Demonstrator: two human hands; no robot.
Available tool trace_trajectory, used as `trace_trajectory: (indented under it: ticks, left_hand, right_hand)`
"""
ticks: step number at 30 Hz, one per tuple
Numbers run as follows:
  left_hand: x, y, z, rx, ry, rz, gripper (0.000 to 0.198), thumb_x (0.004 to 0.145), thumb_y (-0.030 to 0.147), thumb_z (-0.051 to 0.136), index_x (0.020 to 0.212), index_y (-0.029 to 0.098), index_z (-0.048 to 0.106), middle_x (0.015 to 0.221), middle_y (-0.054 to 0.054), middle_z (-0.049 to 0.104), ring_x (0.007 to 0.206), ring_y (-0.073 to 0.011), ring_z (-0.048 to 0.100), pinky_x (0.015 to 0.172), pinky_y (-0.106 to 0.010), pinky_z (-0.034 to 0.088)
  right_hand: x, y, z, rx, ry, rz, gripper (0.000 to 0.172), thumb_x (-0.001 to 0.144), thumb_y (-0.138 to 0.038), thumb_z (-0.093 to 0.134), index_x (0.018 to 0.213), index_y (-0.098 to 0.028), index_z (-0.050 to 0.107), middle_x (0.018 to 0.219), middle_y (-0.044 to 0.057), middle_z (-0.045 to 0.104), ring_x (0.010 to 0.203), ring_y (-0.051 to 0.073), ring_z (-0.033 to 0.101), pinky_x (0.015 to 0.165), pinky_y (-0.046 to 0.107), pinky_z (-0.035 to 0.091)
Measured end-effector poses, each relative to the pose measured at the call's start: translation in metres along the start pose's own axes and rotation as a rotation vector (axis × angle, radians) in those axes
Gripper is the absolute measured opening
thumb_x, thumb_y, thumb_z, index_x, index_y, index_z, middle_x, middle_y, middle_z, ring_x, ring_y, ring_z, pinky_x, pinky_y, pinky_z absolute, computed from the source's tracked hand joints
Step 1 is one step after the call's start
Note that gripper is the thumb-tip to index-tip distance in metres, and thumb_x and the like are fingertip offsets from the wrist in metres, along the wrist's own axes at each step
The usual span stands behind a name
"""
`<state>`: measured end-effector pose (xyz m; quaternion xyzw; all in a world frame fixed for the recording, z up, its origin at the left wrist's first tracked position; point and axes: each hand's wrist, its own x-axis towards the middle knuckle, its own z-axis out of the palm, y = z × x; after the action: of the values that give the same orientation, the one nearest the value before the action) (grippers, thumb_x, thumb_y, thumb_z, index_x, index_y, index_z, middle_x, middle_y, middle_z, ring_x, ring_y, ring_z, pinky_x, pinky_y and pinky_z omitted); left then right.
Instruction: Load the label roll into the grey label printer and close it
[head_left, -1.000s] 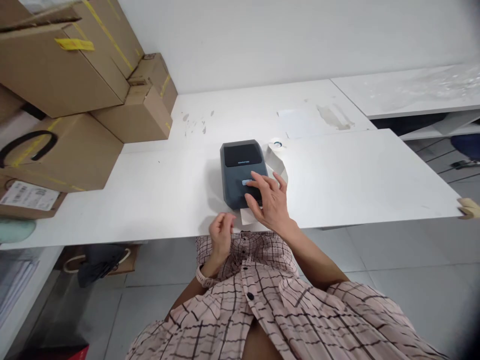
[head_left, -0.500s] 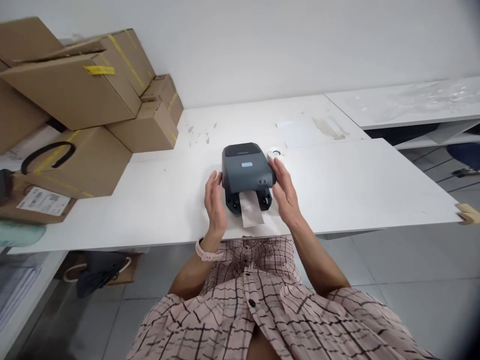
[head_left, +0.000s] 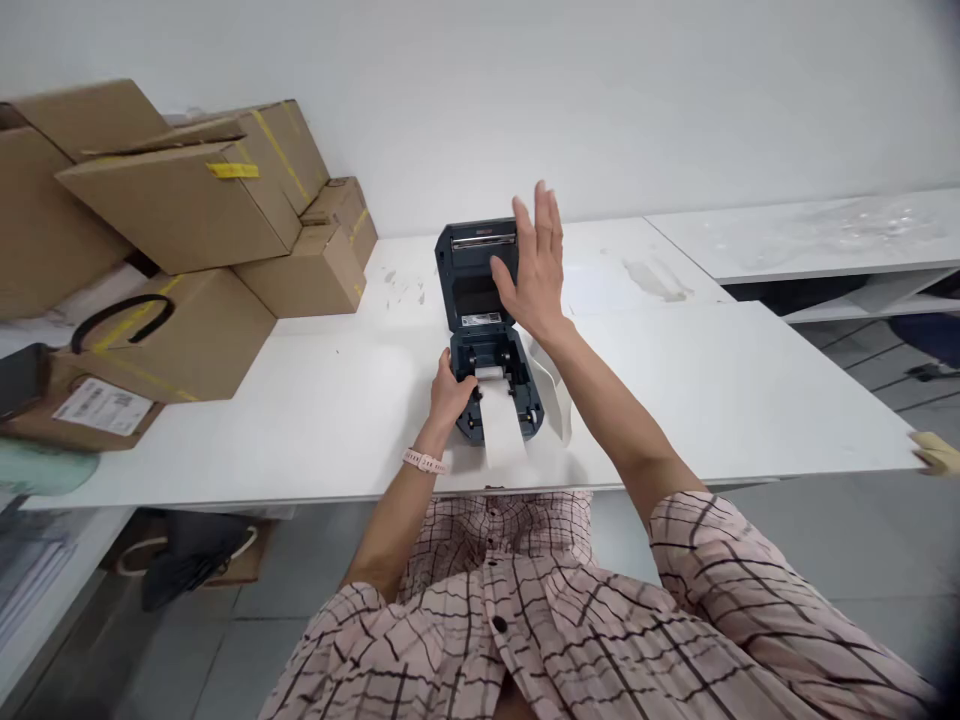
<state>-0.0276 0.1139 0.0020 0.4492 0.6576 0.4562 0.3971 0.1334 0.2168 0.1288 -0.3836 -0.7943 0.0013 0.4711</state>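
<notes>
A dark grey label printer (head_left: pixel 529 392) stands on the white table with its lid (head_left: pixel 466 268) swung up and back. Inside it sits a small white label roll (head_left: pixel 490 372), and a white paper strip (head_left: pixel 501 425) runs from there out over the printer's front. My left hand (head_left: pixel 448 393) grips the left side of the printer's base, thumb over the rim. Beside the right part of the raised lid, my right hand (head_left: pixel 538 270) is up with fingers spread and nothing in it. It hides the lid's right side. A loose white strip (head_left: pixel 556 405) curls along the printer's right side.
Cardboard boxes (head_left: pixel 187 210) are stacked at the table's left, with a black curved strap (head_left: pixel 120 305) among them. A white wall rises behind the white table (head_left: pixel 360 420). Another table (head_left: pixel 817 235), with clear plastic on it, adjoins at the far right.
The printer's lid has gone from closed to raised. My right hand has moved up from the printer's right side to the lid; my left hand has taken hold of the base.
</notes>
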Motion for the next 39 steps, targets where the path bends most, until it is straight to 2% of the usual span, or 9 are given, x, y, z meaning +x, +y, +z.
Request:
trace_trajectory:
  ticks: [4,7,11,19,23,28,32,35,39]
  left_hand:
    - [0.001,-0.001,0.003,0.003,0.047,0.053,0.087,0.075,0.018,0.068,0.157,0.017,0.040,0.153,-0.015,0.058,0.137,-0.0315,0.059,0.113,-0.042,0.047]
    - [0.003,-0.003,0.004,-0.014,0.057,0.081,0.078,0.075,0.016,0.067,0.151,0.018,0.049,0.143,-0.013,0.066,0.131,-0.0303,0.063,0.111,-0.042,0.049]
    - [0.000,-0.005,0.002,-0.016,0.087,0.084,0.082,0.077,0.012,0.063,0.156,0.018,0.043,0.148,-0.014,0.064,0.136,-0.0286,0.061,0.115,-0.042,0.047]
    - [-0.002,-0.007,0.001,0.006,0.118,0.094,0.089,0.078,0.008,0.057,0.162,0.023,0.030,0.145,-0.009,0.068,0.135,-0.0252,0.062,0.119,-0.045,0.043]
    - [-0.003,-0.009,0.001,-0.020,0.111,0.099,0.085,0.081,0.010,0.056,0.161,0.024,0.031,0.149,-0.009,0.064,0.138,-0.0251,0.060,0.118,-0.044,0.044]
    - [-0.006,-0.011,-0.002,-0.047,0.086,0.089,0.081,0.086,0.014,0.057,0.162,0.024,0.031,0.155,-0.013,0.058,0.139,-0.0270,0.059,0.114,-0.045,0.048]
    - [-0.004,-0.015,-0.002,-0.063,0.076,0.080,0.078,0.087,0.015,0.058,0.161,0.026,0.032,0.157,-0.014,0.055,0.137,-0.0280,0.060,0.109,-0.045,0.052]
    - [-0.002,-0.018,0.000,-0.068,0.092,0.090,0.079,0.086,0.014,0.059,0.161,0.027,0.034,0.154,-0.012,0.058,0.137,-0.0264,0.060,0.111,-0.043,0.051]
    - [-0.002,-0.017,0.000,-0.078,0.096,0.103,0.081,0.085,0.013,0.060,0.161,0.027,0.033,0.150,-0.011,0.063,0.132,-0.0255,0.064,0.112,-0.044,0.050]
  right_hand:
    - [-0.032,-0.020,0.011,-0.277,-0.529,-0.020,0.042,0.101,-0.015,0.034,0.124,-0.013,0.069,0.130,0.019,0.070,0.131,0.035,0.059,0.105,0.052,0.049]
    - [-0.055,-0.025,0.023,-0.381,-0.961,-0.033,0.030,0.091,-0.008,0.051,0.107,-0.007,0.076,0.113,0.023,0.076,0.115,0.034,0.069,0.103,0.044,0.048]
    - [-0.059,-0.018,0.033,-0.341,-1.141,-0.085,0.027,0.090,-0.009,0.057,0.108,-0.010,0.077,0.109,0.020,0.078,0.113,0.033,0.071,0.109,0.043,0.042]
    - [-0.037,0.002,0.023,-0.063,-1.372,-0.107,0.050,0.090,-0.018,0.061,0.141,-0.022,0.060,0.126,0.009,0.075,0.107,0.025,0.073,0.082,0.031,0.054]
    - [-0.041,0.019,-0.007,0.445,-1.316,-0.079,0.061,0.090,-0.026,0.066,0.150,-0.023,0.053,0.141,0.011,0.067,0.119,0.025,0.067,0.092,0.035,0.055]
    - [-0.097,0.063,-0.095,0.963,-0.860,-0.107,0.047,0.090,-0.034,0.074,0.135,-0.035,0.064,0.119,0.004,0.073,0.102,0.021,0.069,0.089,0.039,0.055]
    - [-0.153,0.110,-0.144,0.890,-0.603,0.195,0.034,0.086,-0.032,0.078,0.118,-0.039,0.069,0.104,0.004,0.074,0.101,0.024,0.067,0.088,0.043,0.054]
    - [-0.176,0.139,-0.134,0.738,-0.527,0.537,0.034,0.080,-0.036,0.083,0.110,-0.033,0.068,0.112,0.005,0.072,0.103,0.025,0.066,0.087,0.043,0.056]
    - [-0.187,0.158,-0.091,0.764,-0.494,0.728,0.044,0.069,-0.041,0.087,0.104,-0.028,0.065,0.112,0.004,0.073,0.088,0.021,0.068,0.080,0.040,0.058]
